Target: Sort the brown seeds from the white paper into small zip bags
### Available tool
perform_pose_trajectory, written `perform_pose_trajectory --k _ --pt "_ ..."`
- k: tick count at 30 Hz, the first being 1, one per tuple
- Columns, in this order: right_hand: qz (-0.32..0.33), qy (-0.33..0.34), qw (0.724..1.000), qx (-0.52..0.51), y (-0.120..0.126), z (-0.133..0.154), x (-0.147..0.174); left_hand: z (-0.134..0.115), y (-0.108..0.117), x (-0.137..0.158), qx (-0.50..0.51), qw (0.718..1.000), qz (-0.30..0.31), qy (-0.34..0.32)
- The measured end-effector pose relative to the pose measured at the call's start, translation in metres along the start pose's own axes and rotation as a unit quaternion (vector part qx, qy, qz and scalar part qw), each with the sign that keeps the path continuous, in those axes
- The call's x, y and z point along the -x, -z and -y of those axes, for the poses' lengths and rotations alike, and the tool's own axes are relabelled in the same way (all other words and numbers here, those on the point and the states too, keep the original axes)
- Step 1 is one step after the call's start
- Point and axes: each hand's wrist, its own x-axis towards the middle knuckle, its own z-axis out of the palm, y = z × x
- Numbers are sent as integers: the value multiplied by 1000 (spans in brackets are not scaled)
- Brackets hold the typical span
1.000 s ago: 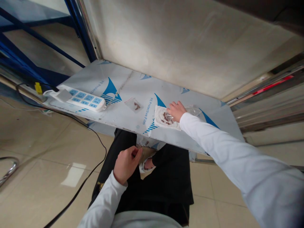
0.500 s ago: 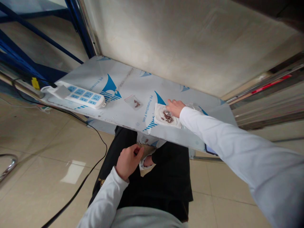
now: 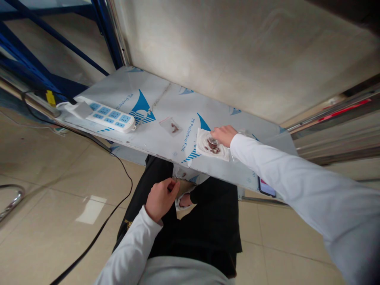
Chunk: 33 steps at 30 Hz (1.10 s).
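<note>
On the shelf's near edge, right of centre, lies a white square pad (image 3: 202,138), apparently tissue, with small brown pieces (image 3: 213,147) heaped on it. My right hand (image 3: 225,135) reaches over the pad's far right side, fingers bent and closed. Something clear and shiny shows at its fingertips, too small to name. Above my lap my left hand (image 3: 162,198) is closed with thumb and fingers together; whatever it may hold is hidden. Left of the pad rests a small clear zip bag (image 3: 170,126) with a few brown pieces inside.
A white power strip (image 3: 111,117) with a plugged-in adapter lies on the film-covered metal shelf (image 3: 160,144). Its black cable (image 3: 118,206) hangs to the floor. At the right front edge lies a phone (image 3: 267,187), partly under my sleeve. Blue rack bars (image 3: 59,35) stand at the left.
The view has shifted slightly, so the shelf's contents appear further right and more of the phone shows. My right hand stays over the pad and my left stays closed above my lap.
</note>
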Motion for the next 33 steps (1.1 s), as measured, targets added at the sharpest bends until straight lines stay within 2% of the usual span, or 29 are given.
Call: perform_pose_trajectory --k 3,6,10,12,14,17,21,24,28,30,33 --pt "-15 -6 1000 -14 -3 -8 1 0 1 0 1 1000 4 2" --pt "-45 -31 995 -78 -14 -19 6 3 2 0 12 1000 5 1" --pt "-115 -75 964 -228 -42 -29 22 7 2 -2 36 999 2 -10" --pt "-131 -94 950 -266 -54 -30 30 7 0 -4 39 999 4 -14" --pt "-128 -114 951 -259 -60 -28 35 4 -2 -6 32 999 9 -17" --pt "-115 -135 962 -207 -53 -24 34 0 -7 -5 22 999 21 -27" --pt "-90 -96 984 -118 -31 -16 23 -5 -11 -3 35 998 32 -35" --pt "-63 -56 994 -72 -17 -11 15 -22 -17 -14 111 993 31 -24" --pt "-29 -32 997 -70 -8 -11 4 -67 -38 -57 221 975 22 -3" --pt "10 -49 994 -97 -5 -15 -2 -89 -52 -82 221 975 2 -15" --pt "72 -87 983 -143 -1 -23 -12 -111 -70 -109 131 987 -70 -63"
